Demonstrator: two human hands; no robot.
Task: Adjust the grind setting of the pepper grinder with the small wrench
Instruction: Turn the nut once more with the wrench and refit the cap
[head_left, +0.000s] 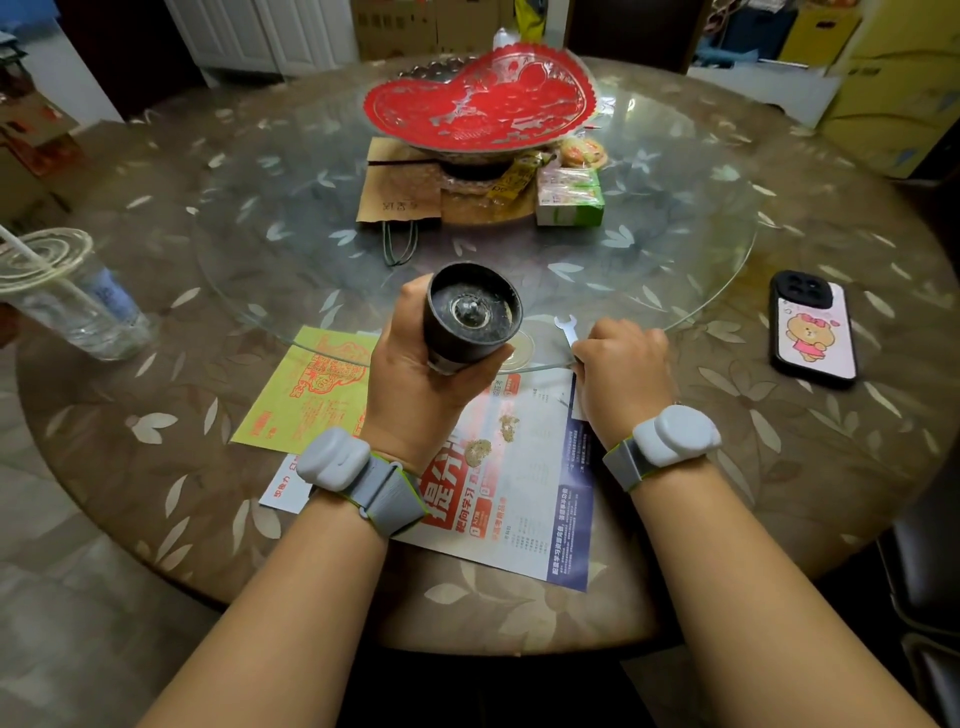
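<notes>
1. Far left of the fingers: clear plastic cup (78, 306) lying tilted, with a white straw (31, 260) across its lid.
2. Just left of the left fingers: yellow paper (306, 389) printed in red, flat on the round table (779, 467), one corner tucked under the glass turntable (727, 249).
3. Left hand (415, 384) raised above the papers, fingers curled around the pepper grinder (470, 314), thumb on the near side.
4. Pepper grinder held tipped, open dark end turned up toward the camera, metal nut (466, 310) in its middle.
5. Below both wrists: printed leaflet (524, 499) with two small heaps of ground pepper (478, 451) on it.
6. Beyond the fingers, in the middle of the turntable: red patterned dish (478, 104) on a stand, brown paper bag (400, 192) and snack packets (569, 195) beside it.
7. Between the two hands: small wrench (567, 332), its open end poking up past the right knuckles, just right of the grinder and apart from the nut.
8. Right hand (623, 374) low over the turntable edge, fingers clenched around the wrench handle.
9. Grey band with a white pod on each wrist.
10. Well right of the right fingers: phone (813, 330) face down on the table, cartoon bear on its case.
</notes>
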